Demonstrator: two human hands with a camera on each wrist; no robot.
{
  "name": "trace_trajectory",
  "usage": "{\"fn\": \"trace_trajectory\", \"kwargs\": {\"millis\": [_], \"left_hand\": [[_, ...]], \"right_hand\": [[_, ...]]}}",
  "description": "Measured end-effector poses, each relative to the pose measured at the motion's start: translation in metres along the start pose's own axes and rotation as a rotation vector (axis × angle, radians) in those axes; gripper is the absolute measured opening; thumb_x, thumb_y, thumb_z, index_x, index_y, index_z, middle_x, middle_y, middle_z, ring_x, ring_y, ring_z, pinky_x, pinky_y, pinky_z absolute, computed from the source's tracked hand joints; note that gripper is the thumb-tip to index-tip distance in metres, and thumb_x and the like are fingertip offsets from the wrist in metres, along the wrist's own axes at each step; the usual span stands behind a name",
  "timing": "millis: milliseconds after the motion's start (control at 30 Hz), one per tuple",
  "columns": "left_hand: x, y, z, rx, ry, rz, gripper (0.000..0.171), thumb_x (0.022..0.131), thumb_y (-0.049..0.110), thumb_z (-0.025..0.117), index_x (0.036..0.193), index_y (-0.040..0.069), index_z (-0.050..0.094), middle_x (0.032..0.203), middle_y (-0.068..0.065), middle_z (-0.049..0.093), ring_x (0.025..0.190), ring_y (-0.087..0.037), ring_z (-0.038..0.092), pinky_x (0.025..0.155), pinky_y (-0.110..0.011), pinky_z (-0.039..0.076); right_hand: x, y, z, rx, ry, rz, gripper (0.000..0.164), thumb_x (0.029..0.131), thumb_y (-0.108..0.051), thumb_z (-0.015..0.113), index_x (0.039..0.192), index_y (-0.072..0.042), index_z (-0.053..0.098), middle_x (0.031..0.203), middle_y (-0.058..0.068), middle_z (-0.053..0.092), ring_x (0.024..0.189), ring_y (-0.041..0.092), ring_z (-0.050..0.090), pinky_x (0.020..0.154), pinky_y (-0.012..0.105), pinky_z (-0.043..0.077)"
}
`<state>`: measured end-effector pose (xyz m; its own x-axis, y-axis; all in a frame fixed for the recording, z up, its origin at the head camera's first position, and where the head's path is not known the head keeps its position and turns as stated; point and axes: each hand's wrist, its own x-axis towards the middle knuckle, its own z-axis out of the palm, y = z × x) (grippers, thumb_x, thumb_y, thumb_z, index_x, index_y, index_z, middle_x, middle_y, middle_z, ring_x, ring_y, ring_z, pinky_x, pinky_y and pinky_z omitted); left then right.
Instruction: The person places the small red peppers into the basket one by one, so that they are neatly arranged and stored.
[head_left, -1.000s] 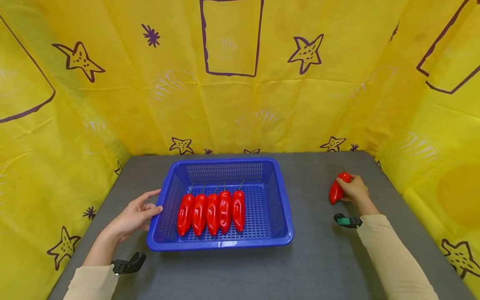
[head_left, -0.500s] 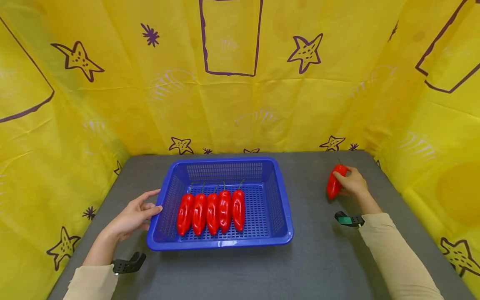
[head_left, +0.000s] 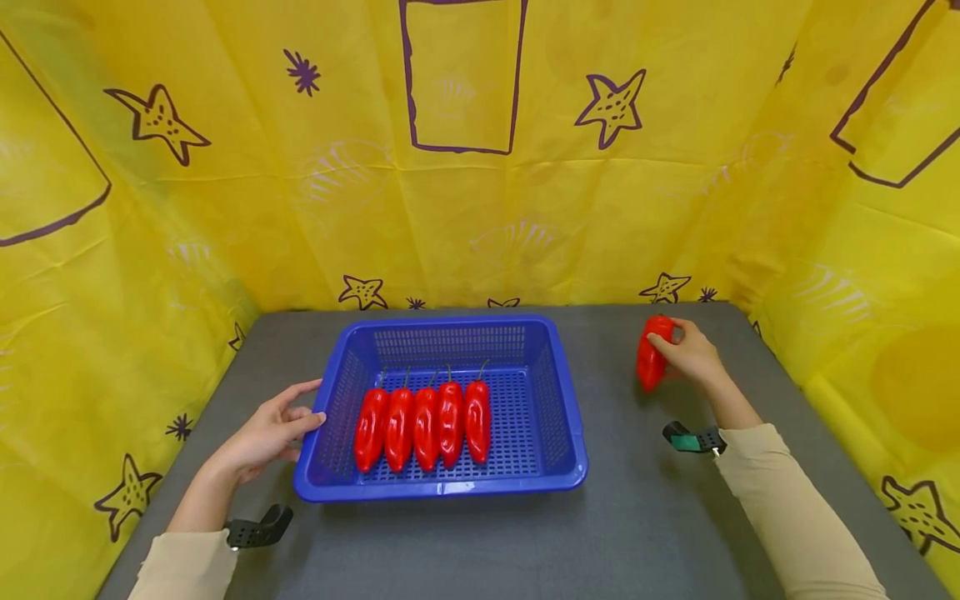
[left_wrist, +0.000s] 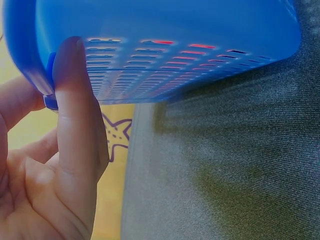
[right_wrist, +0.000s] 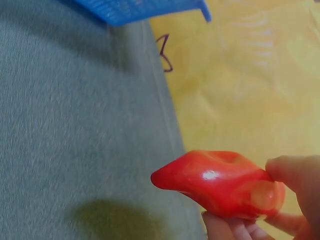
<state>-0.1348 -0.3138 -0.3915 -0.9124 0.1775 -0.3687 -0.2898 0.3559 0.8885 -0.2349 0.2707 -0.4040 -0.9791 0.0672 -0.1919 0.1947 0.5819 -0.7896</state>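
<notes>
A glossy red chili pepper (head_left: 649, 360) is pinched between the thumb and fingers of my right hand (head_left: 692, 348), at the right of the table. In the right wrist view the pepper (right_wrist: 220, 182) points its tip leftward, with a shadow below it on the table. My left hand (head_left: 273, 425) holds the left rim of a blue plastic basket (head_left: 442, 489); in the left wrist view the thumb (left_wrist: 75, 110) presses the rim from outside. Several red peppers (head_left: 425, 427) lie side by side in the basket, stems toward the back.
The grey table (head_left: 465, 550) carries the basket left of centre. A yellow cloth (head_left: 465, 225) with starfish drawings hangs behind and along both sides. The basket's right part shows bare perforated floor (head_left: 513, 417).
My right hand has moved the held pepper leftward and toward the back, raising it and turning it more upright. The left hand, basket and the peppers in it have stayed in place.
</notes>
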Motion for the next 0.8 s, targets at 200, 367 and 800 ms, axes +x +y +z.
{"fn": "trace_trajectory", "kwargs": {"millis": [200,367,800], "left_hand": [[0.000,-0.001,0.000,0.000,0.003,0.000,0.075,0.090,0.024,0.060,0.147,0.010,0.013,0.094,-0.014,0.061,0.081,-0.028,0.065,0.069,-0.047,0.055],[0.000,0.000,0.000,-0.001,0.006,0.002,0.075,0.090,0.024,0.060,0.147,0.010,0.013,0.091,-0.014,0.061,0.080,-0.028,0.065,0.068,-0.046,0.056],[0.000,0.000,0.000,-0.001,0.005,-0.008,0.077,0.089,0.026,0.061,0.147,0.011,0.013,0.094,-0.015,0.061,0.081,-0.028,0.065,0.069,-0.046,0.056]], "right_hand": [[-0.006,-0.017,0.005,0.029,-0.048,-0.058,0.078,0.092,-0.038,0.052,0.143,0.005,0.013,0.127,0.033,0.038,0.098,0.040,0.057,0.071,0.045,0.055],[-0.009,-0.031,0.008,0.025,-0.101,-0.075,0.077,0.091,-0.037,0.054,0.143,0.003,0.013,0.126,0.032,0.038,0.085,0.031,0.063,0.068,0.043,0.056],[-0.021,-0.069,0.016,0.001,-0.163,-0.127,0.078,0.090,-0.034,0.058,0.145,-0.001,0.012,0.121,0.028,0.040,0.077,0.027,0.065,0.063,0.040,0.057]]}}
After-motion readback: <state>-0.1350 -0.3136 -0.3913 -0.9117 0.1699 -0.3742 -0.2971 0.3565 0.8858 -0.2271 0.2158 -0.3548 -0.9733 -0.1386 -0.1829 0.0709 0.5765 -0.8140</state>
